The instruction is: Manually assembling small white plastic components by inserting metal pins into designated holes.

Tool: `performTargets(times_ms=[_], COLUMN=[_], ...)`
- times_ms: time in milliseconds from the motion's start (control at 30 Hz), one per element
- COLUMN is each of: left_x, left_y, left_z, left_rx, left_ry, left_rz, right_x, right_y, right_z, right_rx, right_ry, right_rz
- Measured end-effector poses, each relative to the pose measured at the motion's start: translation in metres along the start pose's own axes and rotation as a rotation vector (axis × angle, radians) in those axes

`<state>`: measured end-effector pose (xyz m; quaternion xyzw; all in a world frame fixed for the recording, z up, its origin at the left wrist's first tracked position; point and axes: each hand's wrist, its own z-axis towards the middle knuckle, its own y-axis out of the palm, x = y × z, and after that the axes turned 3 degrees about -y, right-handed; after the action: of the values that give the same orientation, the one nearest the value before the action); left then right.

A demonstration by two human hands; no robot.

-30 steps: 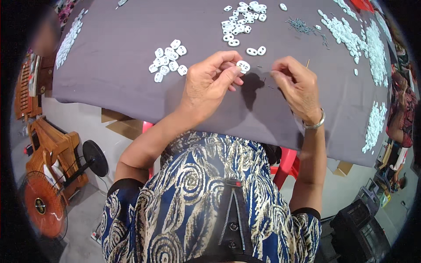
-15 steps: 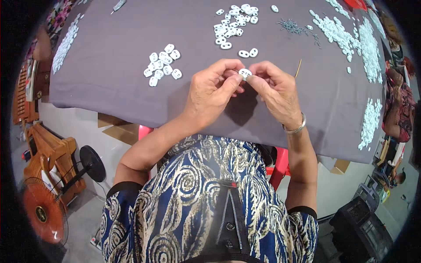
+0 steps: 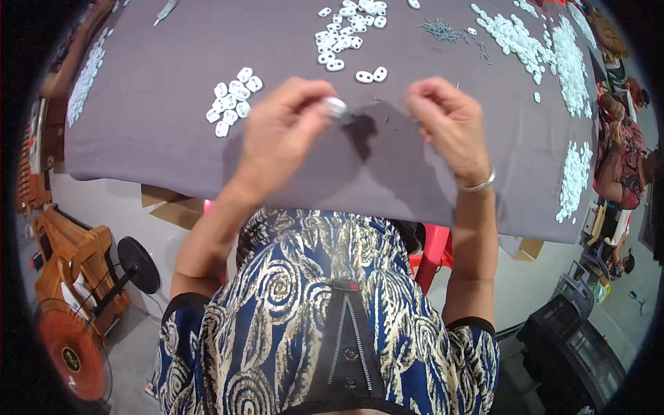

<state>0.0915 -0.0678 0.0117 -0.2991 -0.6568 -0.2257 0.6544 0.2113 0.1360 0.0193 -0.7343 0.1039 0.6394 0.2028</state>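
The left hand (image 3: 280,135) pinches one small white plastic piece (image 3: 336,106) at its fingertips, lifted just above the grey tablecloth (image 3: 152,138), while the right hand (image 3: 446,121), apart from the piece on its far side, is curled with fingertips together; whether it holds a pin I cannot tell. Judging by the cloth, much is left: a small cluster of white pieces (image 3: 234,99) lies beyond the left hand, with larger heaps (image 3: 346,31) and loose metal pins (image 3: 439,29) further up.

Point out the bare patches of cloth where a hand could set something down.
Bare grey cloth lies left of the left hand, below the small cluster of white pieces. Another patch lies between the right hand and the right-edge pile. The far edge is crowded.
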Motion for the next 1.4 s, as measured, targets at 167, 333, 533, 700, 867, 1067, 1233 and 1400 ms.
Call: performTargets(times_ms=[167,333,533,700,867,1067,1233,1400], left_x=[0.001,-0.009,0.008,0.016,0.012,-0.018,-0.039,-0.039], left_y=[-0.059,-0.090,-0.068,-0.032,-0.013,-0.011,-0.014,-0.012], left_z=[0.004,0.008,0.023,0.045,0.074,0.098,0.097,0.097], left_rx=[0.237,0.329,0.370,0.185,0.162,0.244,0.388,0.394], left_ry=[-0.021,0.102,0.225,0.313,0.291,0.220,0.176,0.221], left_rz=[0.106,0.538,0.503,0.404,0.316,0.244,0.159,0.082], right_x=[0.015,0.021,0.018,0.021,0.023,0.024,0.022,0.022], right_y=[-0.045,-0.025,0.003,0.010,0.003,-0.005,-0.002,-0.002], right_z=[-0.019,-0.027,-0.013,0.016,0.047,0.052,0.048,0.048], right_rx=[0.066,-0.002,-0.100,-0.127,-0.048,0.031,0.065,0.121], right_ry=[0.014,-0.178,-0.358,-0.471,-0.521,-0.349,-0.308,-0.296], right_rz=[-0.259,-0.485,-0.662,-0.737,-0.724,-0.561,-0.525,-0.498])
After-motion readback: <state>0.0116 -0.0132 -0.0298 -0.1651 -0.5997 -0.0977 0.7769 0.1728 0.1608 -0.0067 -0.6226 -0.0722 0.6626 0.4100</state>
